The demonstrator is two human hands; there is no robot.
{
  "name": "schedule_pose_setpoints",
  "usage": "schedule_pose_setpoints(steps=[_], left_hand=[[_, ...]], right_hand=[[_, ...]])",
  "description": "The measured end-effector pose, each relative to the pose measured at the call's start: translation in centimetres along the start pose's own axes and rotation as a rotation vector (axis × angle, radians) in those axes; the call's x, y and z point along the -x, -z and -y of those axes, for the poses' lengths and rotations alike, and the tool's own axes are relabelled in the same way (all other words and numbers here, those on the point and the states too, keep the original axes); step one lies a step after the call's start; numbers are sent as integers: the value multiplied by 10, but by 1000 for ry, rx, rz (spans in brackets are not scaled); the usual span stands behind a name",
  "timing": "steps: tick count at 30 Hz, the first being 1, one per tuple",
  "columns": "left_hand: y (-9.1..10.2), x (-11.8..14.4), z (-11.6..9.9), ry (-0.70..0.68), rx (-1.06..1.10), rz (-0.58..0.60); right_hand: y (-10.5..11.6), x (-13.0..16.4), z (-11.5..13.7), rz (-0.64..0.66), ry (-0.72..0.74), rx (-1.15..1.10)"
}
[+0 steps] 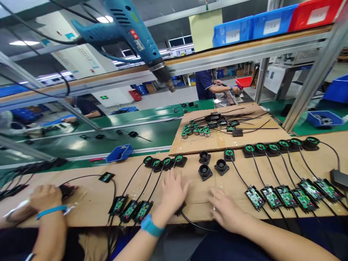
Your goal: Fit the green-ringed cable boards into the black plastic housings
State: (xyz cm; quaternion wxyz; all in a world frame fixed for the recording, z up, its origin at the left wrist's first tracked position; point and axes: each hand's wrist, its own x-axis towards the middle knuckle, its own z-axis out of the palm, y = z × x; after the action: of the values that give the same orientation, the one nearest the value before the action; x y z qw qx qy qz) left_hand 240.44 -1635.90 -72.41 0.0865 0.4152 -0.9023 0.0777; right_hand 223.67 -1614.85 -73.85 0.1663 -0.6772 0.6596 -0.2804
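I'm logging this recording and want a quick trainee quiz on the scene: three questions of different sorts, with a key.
1. Multiple choice: on which wrist does the person wearing the camera have a teal band? A) Left only B) Right only C) Both
2. True or false: the blue power drill lies flat on the cardboard.
3. Short answer: just beyond the person's hands, how many black round housings show no green board inside?

Key:
1. A: it is by the left hand.
2. False: the blue power drill is raised above the bench, chuck pointing down.
3. Three.
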Motion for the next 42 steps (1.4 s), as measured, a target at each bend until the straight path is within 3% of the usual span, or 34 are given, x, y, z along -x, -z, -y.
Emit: schedule_pose_setpoints(steps=[3,5,10,13,15,18,21,23,27,29,33,38,42], left_hand=[[-6,54,2,-32,40,125],[-9,72,15,-50,76,182],[-9,76,73,-72,7,225],[-8,72,92,-34,-82,226],[-8,69,88,-9,-95,188],[-10,56,58,-18,64,94],[-16,29,10,-126,423,29],[-26,7,-22,-172,663,-23],[-54,-26,-67,-5,942,-136],[-65,-31,-75,33,987,-145],[-70,-30,-72,-69,1009,-164],[-56,-30,-70,-212,884,-188],[-51,-34,-75,-145,737,-217]], right_hand=[[6,16,-43,-145,-124,217],[8,26,-70,-202,-165,331],[14,47,-116,-175,-162,494],[21,57,-131,-149,-167,533],[27,60,-135,-151,-172,531],[43,51,-130,-151,-162,479],[71,17,-116,-204,-117,407],[91,-24,-110,-269,-69,384],[117,-131,-116,-291,-60,450],[123,-184,-126,-238,-113,526],[124,-261,-146,-103,-230,630],[120,-297,-154,-71,-265,658],[120,-307,-158,-75,-299,680]])
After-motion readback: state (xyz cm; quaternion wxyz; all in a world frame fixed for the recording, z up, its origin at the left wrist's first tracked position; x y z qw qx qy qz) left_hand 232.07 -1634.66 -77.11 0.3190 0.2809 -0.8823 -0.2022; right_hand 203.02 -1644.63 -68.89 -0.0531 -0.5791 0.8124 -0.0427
